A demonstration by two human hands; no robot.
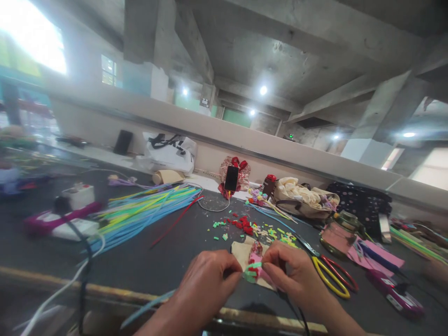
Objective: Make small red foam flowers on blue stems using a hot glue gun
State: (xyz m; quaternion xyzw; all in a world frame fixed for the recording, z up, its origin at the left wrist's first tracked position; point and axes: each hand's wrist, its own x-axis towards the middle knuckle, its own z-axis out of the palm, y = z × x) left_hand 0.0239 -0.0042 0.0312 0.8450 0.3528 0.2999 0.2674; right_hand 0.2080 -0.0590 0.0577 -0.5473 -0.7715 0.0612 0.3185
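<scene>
My left hand is closed in a pinch at the left edge of a small piece of craftwork; what sits between its fingertips is hidden. Opposite it, my right hand pinches the right end of a pale green strip. Red and pink bits show beside that strip. Beneath both lies a beige cloth with a pink patch on it. Just beyond the cloth are scattered short red pieces and green and yellow cut pieces.
Scissors with yellow and red handles lie right of my right hand. A purple tool and a glass jar are farther right. Long coloured strips spread left. A phone leans at the back; a white cable crosses the front-left edge.
</scene>
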